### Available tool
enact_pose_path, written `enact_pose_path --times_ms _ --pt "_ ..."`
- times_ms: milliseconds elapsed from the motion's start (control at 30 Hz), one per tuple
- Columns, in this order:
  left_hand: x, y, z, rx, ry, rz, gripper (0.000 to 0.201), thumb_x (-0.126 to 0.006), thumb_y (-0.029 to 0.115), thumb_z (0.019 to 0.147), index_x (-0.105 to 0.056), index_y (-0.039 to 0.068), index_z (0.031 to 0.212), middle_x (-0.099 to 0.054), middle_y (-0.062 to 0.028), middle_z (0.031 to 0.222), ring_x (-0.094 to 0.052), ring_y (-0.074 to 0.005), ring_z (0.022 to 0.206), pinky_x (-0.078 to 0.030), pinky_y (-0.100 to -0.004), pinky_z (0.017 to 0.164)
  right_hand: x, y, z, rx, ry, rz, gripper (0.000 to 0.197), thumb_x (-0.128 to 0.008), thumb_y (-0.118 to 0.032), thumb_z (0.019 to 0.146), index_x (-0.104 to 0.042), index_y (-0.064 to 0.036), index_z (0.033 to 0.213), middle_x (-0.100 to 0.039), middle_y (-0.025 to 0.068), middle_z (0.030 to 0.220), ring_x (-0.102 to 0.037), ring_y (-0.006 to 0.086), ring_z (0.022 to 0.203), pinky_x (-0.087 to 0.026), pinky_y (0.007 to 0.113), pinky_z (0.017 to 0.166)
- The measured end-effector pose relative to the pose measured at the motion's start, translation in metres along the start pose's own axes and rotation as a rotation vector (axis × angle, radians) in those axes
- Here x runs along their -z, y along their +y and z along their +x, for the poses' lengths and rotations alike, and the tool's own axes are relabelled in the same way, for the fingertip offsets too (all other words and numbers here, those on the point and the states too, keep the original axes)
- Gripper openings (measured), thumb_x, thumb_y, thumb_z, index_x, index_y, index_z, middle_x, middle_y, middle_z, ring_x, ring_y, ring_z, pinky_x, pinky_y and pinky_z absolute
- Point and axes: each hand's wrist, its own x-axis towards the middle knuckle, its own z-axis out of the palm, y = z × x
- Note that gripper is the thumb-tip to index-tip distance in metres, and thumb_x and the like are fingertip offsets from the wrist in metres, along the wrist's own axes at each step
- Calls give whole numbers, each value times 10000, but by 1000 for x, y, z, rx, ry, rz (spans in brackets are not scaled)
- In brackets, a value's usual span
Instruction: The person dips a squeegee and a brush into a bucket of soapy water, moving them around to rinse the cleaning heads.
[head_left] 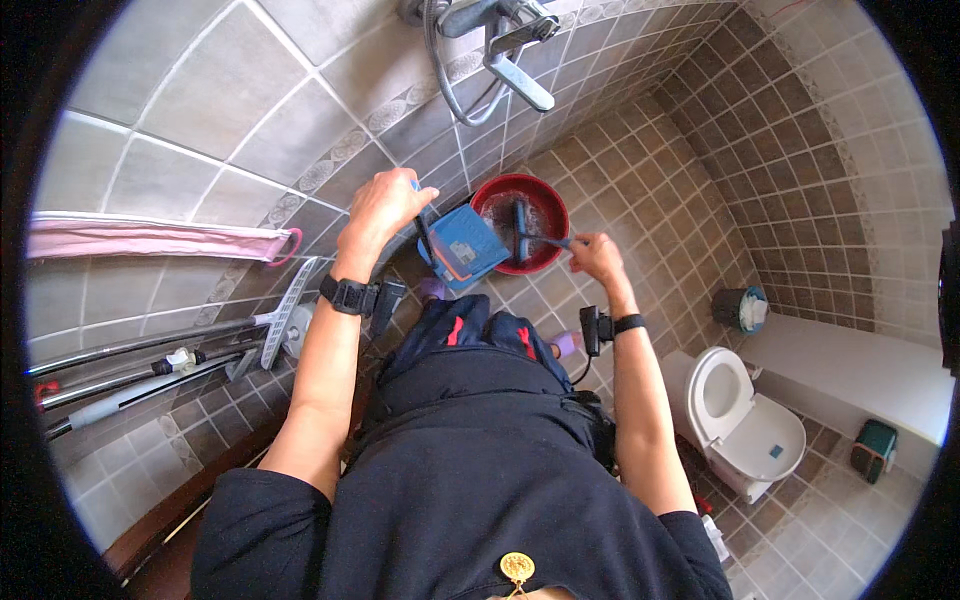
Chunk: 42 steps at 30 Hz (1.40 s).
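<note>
Monitoring remotely, I log: left hand [388,210] clamped on a square blue plastic dustpan [472,240] at the left of a round red plastic basin [561,207]; right hand [600,258] clamped on a blue-handled brush [521,228], head inside basin. I'd advise short, low strokes, limiting splash.

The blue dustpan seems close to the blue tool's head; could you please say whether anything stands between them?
Nothing visible does: the dustpan overlaps the red basin in this view, and only frothy liquid shows between it and the tool's head; contact with the basin is unclear.
</note>
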Motion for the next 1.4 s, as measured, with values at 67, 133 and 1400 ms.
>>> enact_pose_path --times_ms 67,133,1400 --pt "0 -1 -2 -11 7 23 376 -630 407 715 -635 62 865 -631 -176 783 -606 -334 808 -468 -412 686 -25 17 3 23 -8 7 304 -510 -233 763 -630 -1 917 -635 95 620 -645 152 593 -502 271 602" --pt "-1 -6 -7 -4 14 43 377 -633 407 713 -637 65 874 -631 -175 778 -606 -335 804 -467 -412 685 -22 11 -4 -24 -91 100 329 -510 -235 766 -621 11 953 -637 97 624 -645 162 590 -506 270 602" --pt "26 -4 -17 8 -48 54 391 -631 414 684 -638 52 832 -622 -177 781 -604 -321 781 -456 -397 678 4 -51 -15 335 -118 -257 326 -560 -262 706 -637 -71 959 -598 227 876 -587 347 855 -469 423 767"
